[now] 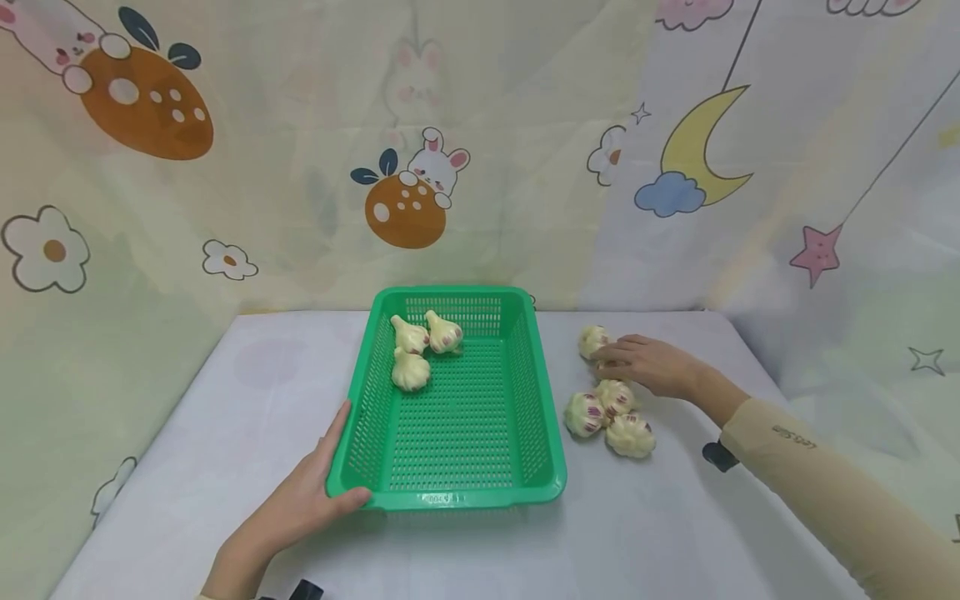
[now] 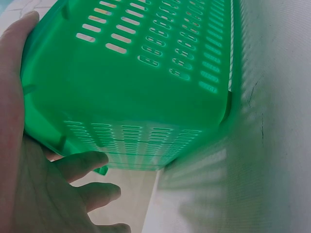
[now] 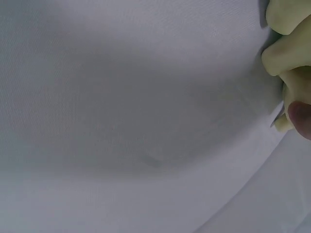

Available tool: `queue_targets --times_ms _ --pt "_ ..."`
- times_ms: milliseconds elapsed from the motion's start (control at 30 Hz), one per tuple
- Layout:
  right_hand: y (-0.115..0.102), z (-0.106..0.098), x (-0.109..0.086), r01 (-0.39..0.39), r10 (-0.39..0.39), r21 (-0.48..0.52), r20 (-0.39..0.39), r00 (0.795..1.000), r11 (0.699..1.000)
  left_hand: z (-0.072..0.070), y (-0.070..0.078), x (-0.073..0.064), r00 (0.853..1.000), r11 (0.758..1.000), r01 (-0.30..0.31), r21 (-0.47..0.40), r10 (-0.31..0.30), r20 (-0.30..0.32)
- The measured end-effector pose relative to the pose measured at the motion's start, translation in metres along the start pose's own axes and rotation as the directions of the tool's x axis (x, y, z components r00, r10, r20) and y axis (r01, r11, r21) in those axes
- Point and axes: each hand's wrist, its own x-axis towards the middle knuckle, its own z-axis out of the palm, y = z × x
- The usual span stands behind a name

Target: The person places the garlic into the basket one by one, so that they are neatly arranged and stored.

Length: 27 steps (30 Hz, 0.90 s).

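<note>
My left hand [image 1: 300,500] rests at the near left corner of a green plastic basket [image 1: 465,500], thumb on the front rim and fingers along the left side. In the left wrist view its lower fingers [image 2: 80,165] spread loosely beside the basket's slotted wall. Three pale garlic bulbs [image 1: 411,369] lie in the basket's far left part. To the right of the basket, my right hand [image 1: 652,364] holds a garlic bulb [image 3: 299,80] on the table, mostly covered by the fingers; its thumb tip presses the bulb in the right wrist view.
Nearest the right hand, three garlic bulbs [image 1: 617,398] cluster on the white-covered table [image 1: 277,367], and another bulb [image 1: 592,340] lies beyond the fingertips. A cartoon-printed cloth [image 1: 525,208] hangs behind the table and along its sides.
</note>
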Motion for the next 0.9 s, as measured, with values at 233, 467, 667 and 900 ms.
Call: queue_targets --times_ms 233,467,667,900 --pt "0.001 0.003 -0.008 -0.047 0.047 -0.004 -0.003 0.999 0.999 -0.001 0.001 0.000 1.000 1.000 -0.005 -0.002 0.005 0.000" --pt "0.002 0.005 -0.017 -0.102 0.104 0.043 -0.035 0.994 0.994 -0.001 -0.001 0.001 1.000 1.000 -0.012 -0.005 0.012 0.003" --pt "0.001 0.007 -0.024 -0.154 0.158 0.067 -0.056 0.986 0.986 -0.001 -0.001 0.000 1.000 1.000 -0.006 -0.020 0.006 0.009" --pt "0.002 0.015 -0.033 -0.211 0.236 0.186 -0.122 0.964 0.960 -0.001 0.000 0.001 1.000 1.000 -0.006 -0.026 0.006 0.013"
